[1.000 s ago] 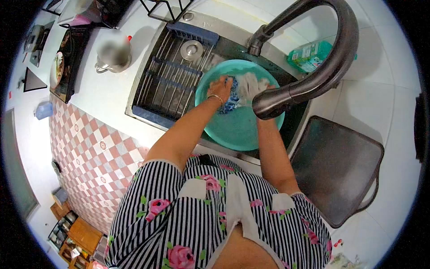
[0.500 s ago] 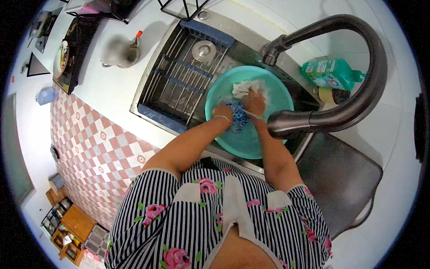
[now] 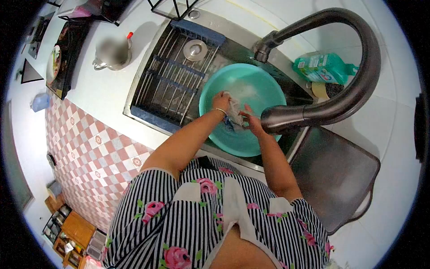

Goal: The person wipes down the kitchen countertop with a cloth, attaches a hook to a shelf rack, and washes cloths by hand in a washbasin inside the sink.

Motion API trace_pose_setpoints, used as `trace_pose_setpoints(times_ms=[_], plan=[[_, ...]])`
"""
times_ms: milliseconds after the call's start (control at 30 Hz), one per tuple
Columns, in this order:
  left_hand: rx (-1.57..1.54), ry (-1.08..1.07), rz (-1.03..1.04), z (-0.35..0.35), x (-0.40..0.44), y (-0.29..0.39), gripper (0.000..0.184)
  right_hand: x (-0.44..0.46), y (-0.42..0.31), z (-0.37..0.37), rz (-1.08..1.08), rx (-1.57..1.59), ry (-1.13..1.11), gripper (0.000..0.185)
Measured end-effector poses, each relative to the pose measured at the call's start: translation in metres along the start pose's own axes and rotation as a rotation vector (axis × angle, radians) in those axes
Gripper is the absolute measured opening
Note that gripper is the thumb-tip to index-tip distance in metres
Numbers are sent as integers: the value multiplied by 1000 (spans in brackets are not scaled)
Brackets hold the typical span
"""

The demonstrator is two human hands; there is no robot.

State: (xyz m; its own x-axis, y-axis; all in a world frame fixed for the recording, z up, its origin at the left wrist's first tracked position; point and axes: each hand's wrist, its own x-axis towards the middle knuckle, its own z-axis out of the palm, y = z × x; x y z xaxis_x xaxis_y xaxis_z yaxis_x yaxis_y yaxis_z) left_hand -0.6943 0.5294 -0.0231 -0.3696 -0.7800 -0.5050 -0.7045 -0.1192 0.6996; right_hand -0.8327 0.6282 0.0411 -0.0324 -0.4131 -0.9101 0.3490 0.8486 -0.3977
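In the head view a turquoise basin (image 3: 264,80) of water stands in the sink. Over its left half, my left hand (image 3: 220,101) is closed on a wet whitish cloth (image 3: 234,110) that hangs bunched between my hands. My right hand (image 3: 253,123) is at the cloth's right edge, its fingers apart and the fingertips close to or touching the fabric. Below the whitish cloth, a blue patterned cloth (image 3: 229,125) lies in the water, partly covered.
A dark curved faucet (image 3: 333,114) arches over the basin's right side. Left of the basin sits a roll-up drying rack (image 3: 177,76) with a round metal strainer (image 3: 195,49). A green bottle (image 3: 323,67) and dark board (image 3: 333,175) are at right, a kettle (image 3: 114,54) at left.
My left hand has taken up the whitish cloth and drawn it nearer, over the blue cloth. My right hand has moved back toward me and its fingers have spread.
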Motion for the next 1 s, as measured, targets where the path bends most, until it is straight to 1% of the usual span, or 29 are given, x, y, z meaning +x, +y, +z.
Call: trace_pose_setpoints(times_ms=[33, 67, 100, 167, 233, 267, 333, 367, 433, 500, 567, 600, 633, 667, 733, 767, 833, 867, 900, 933, 967, 1000], plan=[[-132, 48, 15, -6, -14, 26, 30, -5, -2, -1, 101, 204, -8, 69], [-262, 98, 31, -4, -27, 45, 30, -2, 3, -8, 146, 415, -83, 70], [-426, 25, 156, 14, -37, 54, 28, -1, 4, -9, 120, 542, -141, 70], [-543, -85, 265, 33, -75, 72, 26, 4, 1, -4, -6, 710, -214, 68], [-409, -33, 340, 36, -91, 84, 25, 3, -4, 2, -108, 776, -225, 67], [-321, 50, 427, 35, -89, 85, 25, 4, -6, 5, -146, 781, -200, 67], [-343, 150, 511, 28, -78, 82, 24, 8, -3, 16, -219, 769, -96, 65], [-455, 164, 508, 10, -59, 79, 24, 13, -1, 20, -265, 762, -34, 65], [169, 111, 290, 1, -1, 50, 23, 17, -4, 24, -340, 709, 69, 64], [-167, 256, 120, -24, 2, 48, 24, 17, -4, 17, -419, 586, 183, 62], [49, 161, 26, -39, 0, 49, 28, 10, -11, 8, -497, 310, 290, 64], [160, 118, -19, -45, 1, 49, 29, 6, -14, 7, -327, 283, 275, 68], [293, 228, 99, -25, 11, 21, 31, 3, -19, 7, -195, 287, 240, 71], [424, 343, 214, 21, 28, -18, 33, 4, -22, 4, -112, 321, 159, 75], [473, 365, 306, 49, 28, -22, 37, 13, -28, -3, -38, 411, -36, 81], [395, 279, 286, 40, 14, 1, 39, 22, -29, -7, -54, 433, -128, 85], [165, -3, 310, 57, 16, 11, 43, 29, -21, -12, -256, 348, -249, 92], [97, -143, 342, 58, 12, 18, 43, 22, -10, -5, -560, 246, -268, 88], [25, -287, 360, 59, 7, 25, 44, 24, -12, -5, -604, 315, -281, 84], [-11, -309, 401, 41, -17, 49, 43, 26, -13, -5, -647, 384, -298, 79], [-47, -332, 441, 23, -42, 73, 43, 31, -21, -7, -416, 620, -297, 73], [-137, -293, 517, 17, -60, 82, 41, 32, -24, -6, -175, 845, -285, 67]])
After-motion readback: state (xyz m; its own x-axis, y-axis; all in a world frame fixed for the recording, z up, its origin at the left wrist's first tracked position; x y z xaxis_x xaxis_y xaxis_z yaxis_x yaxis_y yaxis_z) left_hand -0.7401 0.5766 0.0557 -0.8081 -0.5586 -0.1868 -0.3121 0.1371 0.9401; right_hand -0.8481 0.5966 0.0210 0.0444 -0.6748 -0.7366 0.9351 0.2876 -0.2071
